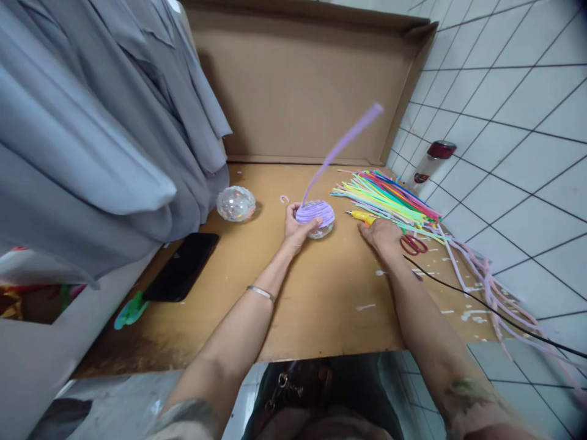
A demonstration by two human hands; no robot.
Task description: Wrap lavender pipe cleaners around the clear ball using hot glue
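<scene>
My left hand [299, 228] is closed around a clear ball whose upper part is wrapped in purple pipe cleaner [315, 212]. The clear lower part of the ball shows below the coils. A loose purple pipe cleaner end [343, 142] sticks up from it, leaning right. My right hand [381, 234] is wrapped around a yellow glue gun [363, 216] lying low over the table, its metal tip pointing left toward the ball. The hand hides most of the gun. A second clear ball [236, 203], unwrapped, rests on the table to the left.
A heap of coloured pipe cleaners [389, 198] lies at the back right, with red-handled scissors [413, 245] beside it. A black cord [477, 299] runs off right. A phone [182, 267] lies left, near grey cloth [105, 122]. A cardboard wall [302, 85] closes the back; a jar [431, 165] stands right.
</scene>
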